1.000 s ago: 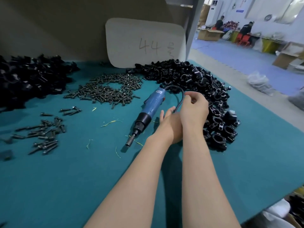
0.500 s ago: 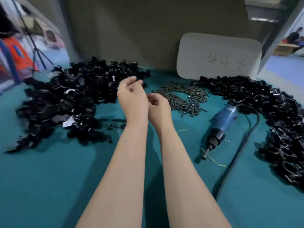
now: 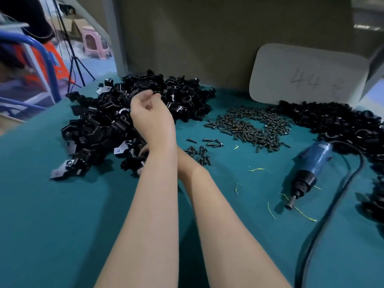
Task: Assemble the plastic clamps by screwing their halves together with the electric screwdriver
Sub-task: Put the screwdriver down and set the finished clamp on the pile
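Hovering over the left pile of black clamp halves, left hand is raised, fingers curled in, thumb meeting fingertips. Can't tell if it pinches anything, as the dark parts behind hide it. Right hand crosses under the left forearm toward the near edge of that pile. It is mostly hidden with only a bit of finger showing, so its grip can't be told.

Electric screwdriver lies on its side on the teal worktop, far right, blue body, black collar, bit end pointing toward the viewer, well apart from both hands. Its black cord loops from the rear and runs down to the bottom edge.

Screw pile sits mid-worktop, between the two black heaps. A few loose screws lie just beside the right wrist. Second heap of black clamps is at back right, curving round behind the screwdriver.

White card marked "44" leans on the back wall. Thin yellow-green strands are scattered near the screwdriver.
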{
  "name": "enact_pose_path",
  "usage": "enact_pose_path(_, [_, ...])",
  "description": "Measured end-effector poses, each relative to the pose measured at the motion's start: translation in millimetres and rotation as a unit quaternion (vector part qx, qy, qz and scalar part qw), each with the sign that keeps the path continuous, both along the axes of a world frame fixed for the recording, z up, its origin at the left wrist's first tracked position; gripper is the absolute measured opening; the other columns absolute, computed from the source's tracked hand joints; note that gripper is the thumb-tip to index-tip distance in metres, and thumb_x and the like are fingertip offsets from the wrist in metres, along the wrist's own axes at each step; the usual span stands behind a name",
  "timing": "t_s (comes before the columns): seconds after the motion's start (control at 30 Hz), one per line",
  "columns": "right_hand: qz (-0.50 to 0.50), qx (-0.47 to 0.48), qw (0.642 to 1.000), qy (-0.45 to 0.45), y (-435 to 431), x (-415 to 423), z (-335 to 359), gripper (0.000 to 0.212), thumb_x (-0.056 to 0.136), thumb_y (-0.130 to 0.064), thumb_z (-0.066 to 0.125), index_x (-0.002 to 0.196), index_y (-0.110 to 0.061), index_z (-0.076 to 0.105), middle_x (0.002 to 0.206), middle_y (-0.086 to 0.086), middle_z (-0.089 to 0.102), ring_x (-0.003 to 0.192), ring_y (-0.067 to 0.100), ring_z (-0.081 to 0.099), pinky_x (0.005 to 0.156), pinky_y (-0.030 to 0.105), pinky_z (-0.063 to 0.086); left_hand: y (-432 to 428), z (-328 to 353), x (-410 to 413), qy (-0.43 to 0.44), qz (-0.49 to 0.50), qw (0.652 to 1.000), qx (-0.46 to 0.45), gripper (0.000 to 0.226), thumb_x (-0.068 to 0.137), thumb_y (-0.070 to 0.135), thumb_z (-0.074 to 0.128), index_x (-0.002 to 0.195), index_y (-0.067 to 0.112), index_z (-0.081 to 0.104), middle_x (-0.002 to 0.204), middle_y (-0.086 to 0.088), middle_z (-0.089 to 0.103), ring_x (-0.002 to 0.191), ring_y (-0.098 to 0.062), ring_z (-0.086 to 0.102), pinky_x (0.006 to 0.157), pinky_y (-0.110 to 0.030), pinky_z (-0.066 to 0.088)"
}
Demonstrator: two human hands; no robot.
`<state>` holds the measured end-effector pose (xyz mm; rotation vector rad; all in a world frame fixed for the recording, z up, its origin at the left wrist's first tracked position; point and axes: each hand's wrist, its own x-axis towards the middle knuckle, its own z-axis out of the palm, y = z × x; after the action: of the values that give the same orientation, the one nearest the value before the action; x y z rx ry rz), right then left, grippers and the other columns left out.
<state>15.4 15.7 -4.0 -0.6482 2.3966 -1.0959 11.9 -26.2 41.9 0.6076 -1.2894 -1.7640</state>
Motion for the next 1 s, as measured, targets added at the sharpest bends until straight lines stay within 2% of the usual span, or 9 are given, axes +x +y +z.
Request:
enact_pose_path(0.1, [-0.029,-0.032,0.998,0.035,18,-7,7,0.015,0.094,-0.003,0.051,0.083,-0.013,0.053,0.08,0.004,0.056,0.08,0.018,0.05,0.069,0.022,0.042,8,-3,-1,-0.003,-0.013,1.0,-0.004,0.016,0.095,0.009,0.046,0.096,0.022,0.054,0.103,-0.001,0.067,0.091,-0.007,0.06,0.069,-0.008,0.04])
enact_pose_path(0.2, [-0.096,-0.07,0.991,0.063,40,-18,9,0.02,0.09,-0.013,0.055,0.075,-0.019,0.044,0.072,-0.001,0.051,0.057,0.009,0.041,0.046,0.013,0.035,20,-7,-6,-0.039,-0.032,0.998,-0.022,0.016,0.095,0.012,0.048,0.107,0.017,0.058,0.104,0.001,0.062,0.088,-0.007,0.057,0.068,-0.008,0.041])
enact_pose_path(0.3, [-0.202,-0.158,0.965,0.055,65,-25,13,0.021,0.088,-0.023,0.063,0.072,-0.014,0.052,0.064,-0.004,0.053,0.055,0.012,0.042,0.052,0.024,0.035,36,-8,-9,-0.072,-0.055,0.994,-0.065,0.021,0.094,0.015,0.051,0.114,0.016,0.056,0.119,0.001,0.056,0.094,-0.005,0.052,0.062,-0.003,0.038])
enact_pose_path(0.43, [-0.336,-0.243,0.906,0.092,125,-36,23,0.028,0.092,-0.034,0.06,0.092,-0.006,0.063,0.081,0.006,0.064,0.073,0.016,0.055,0.07,0.034,0.044,74,-9,-20,-0.153,-0.195,0.959,-0.139,0.041,0.094,0.044,0.054,0.124,0.017,0.055,0.122,-0.001,0.059,0.106,-0.015,0.057,0.085,-0.024,0.046])
enact_pose_path(0.53, [-0.414,-0.262,0.859,0.145,179,-40,28,0.029,0.087,-0.033,0.067,0.109,-0.017,0.057,0.092,-0.006,0.059,0.087,0.01,0.058,0.08,0.025,0.047,128,-8,-25,-0.173,-0.389,0.896,-0.121,0.056,0.09,0.059,0.052,0.126,0.016,0.058,0.119,-0.008,0.064,0.095,-0.02,0.065,0.085,-0.041,0.057])
enact_pose_path(0.6, [-0.451,-0.26,0.837,0.17,212,-36,26,0.023,0.084,-0.031,0.071,0.098,-0.022,0.055,0.088,-0.013,0.058,0.081,0.001,0.057,0.072,0.009,0.044,168,-8,-27,-0.165,-0.431,0.878,-0.127,0.051,0.092,0.055,0.053,0.121,0.014,0.06,0.11,-0.009,0.066,0.084,-0.018,0.065,0.082,-0.04,0.059])
enact_pose_path(0.77, [-0.424,-0.19,0.87,0.165,293,-26,25,0.022,0.086,-0.005,0.06,0.104,-0.015,0.069,0.09,-0.003,0.067,0.086,0.008,0.061,0.081,0.019,0.049,249,-17,-39,-0.154,-0.436,0.879,-0.118,0.015,0.099,0.031,0.051,0.088,0.023,0.058,0.103,-0.006,0.064,0.097,-0.028,0.064,0.09,-0.045,0.054])
enact_pose_path(0.9, [-0.525,-0.157,0.813,0.198,344,-26,20,0.033,0.091,0.0,0.045,0.115,-0.012,0.065,0.109,0.004,0.065,0.093,0.011,0.06,0.077,0.012,0.042,300,-23,-49,-0.136,-0.464,0.875,0.03,0.022,0.103,0.024,0.041,0.117,0.014,0.056,0.106,-0.005,0.057,0.086,-0.023,0.061,0.06,-0.026,0.058])
enact_pose_path(1.0, [-0.593,0.059,0.783,0.178,370,-38,15,0.034,0.095,-0.011,0.043,0.125,-0.011,0.057,0.133,0.013,0.053,0.123,0.029,0.047,0.101,0.03,0.035,326,-27,-55,-0.122,-0.465,0.873,0.08,0.029,0.104,0.017,0.039,0.128,0.006,0.052,0.105,-0.009,0.057,0.073,-0.017,0.059,0.052,-0.02,0.055])
